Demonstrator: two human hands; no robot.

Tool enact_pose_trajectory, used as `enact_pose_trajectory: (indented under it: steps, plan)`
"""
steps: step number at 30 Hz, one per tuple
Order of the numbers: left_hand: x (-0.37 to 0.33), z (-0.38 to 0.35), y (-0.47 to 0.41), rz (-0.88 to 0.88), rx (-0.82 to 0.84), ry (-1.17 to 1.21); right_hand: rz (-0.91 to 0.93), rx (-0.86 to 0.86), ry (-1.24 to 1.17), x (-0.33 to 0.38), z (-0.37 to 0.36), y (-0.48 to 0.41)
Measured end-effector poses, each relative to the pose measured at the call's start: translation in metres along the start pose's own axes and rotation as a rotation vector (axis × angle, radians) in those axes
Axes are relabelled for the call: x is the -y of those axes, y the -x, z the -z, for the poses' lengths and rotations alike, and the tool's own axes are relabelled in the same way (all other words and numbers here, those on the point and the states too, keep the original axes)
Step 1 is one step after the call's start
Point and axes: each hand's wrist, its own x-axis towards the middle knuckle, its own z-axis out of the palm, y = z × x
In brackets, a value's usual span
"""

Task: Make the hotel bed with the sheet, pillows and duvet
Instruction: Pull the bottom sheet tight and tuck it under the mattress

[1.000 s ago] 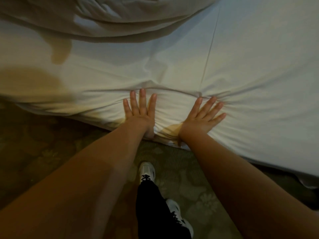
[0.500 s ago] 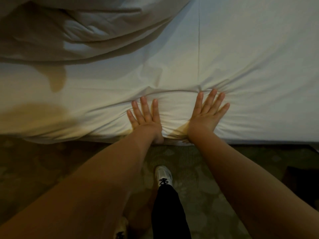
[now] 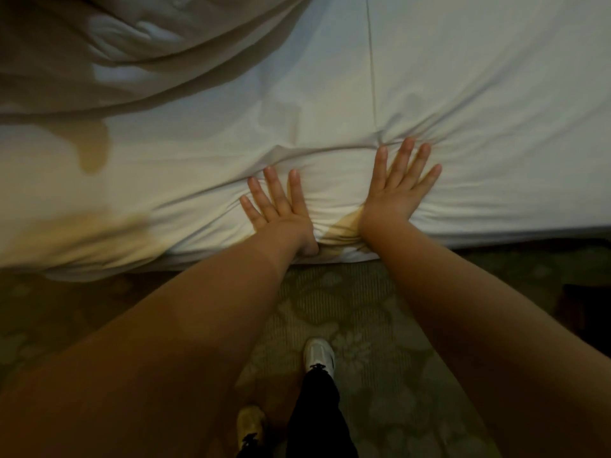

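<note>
A white sheet (image 3: 479, 104) covers the mattress and hangs over its near edge. My left hand (image 3: 281, 209) lies flat on the sheet at that edge, fingers straight and spread. My right hand (image 3: 396, 186) presses flat a little farther in, fingers splayed, and the cloth bunches into wrinkles around and between both hands. A straight crease (image 3: 372, 61) runs away from my right hand across the sheet. A rumpled duvet (image 3: 115, 51) is heaped at the top left of the bed. No pillows are in view.
Patterned carpet (image 3: 363, 325) lies below the bed edge. My feet in white shoes (image 3: 319, 353) and a black trouser leg stand close to the bed. A dark object (image 3: 585, 312) sits on the floor at the right.
My right hand has slid farther onto the sheet and away from the left, pushing the wrinkles inward. The view has shifted so the bed edge looks level.
</note>
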Motion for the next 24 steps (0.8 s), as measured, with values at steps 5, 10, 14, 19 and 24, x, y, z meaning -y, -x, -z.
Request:
enact_pose_trajectory:
  steps: [5,10,14,19,24]
  plan:
    - [0.003,-0.001,-0.001,-0.022,-0.01,-0.018,0.008,0.012,0.045,-0.005,0.004,0.01]
    - [0.005,0.005,-0.003,-0.058,-0.099,-0.044,0.03,-0.078,0.044,-0.01,0.004,0.019]
    - [0.006,0.004,0.003,-0.101,-0.238,-0.057,0.032,-0.212,0.002,-0.011,-0.006,0.028]
    - [0.02,-0.024,0.012,-0.272,-0.502,-0.134,0.053,-0.494,-0.147,-0.003,-0.051,0.043]
    - [0.058,-0.075,0.012,-0.516,-0.905,-0.245,0.153,-0.776,-0.309,0.021,-0.117,0.074]
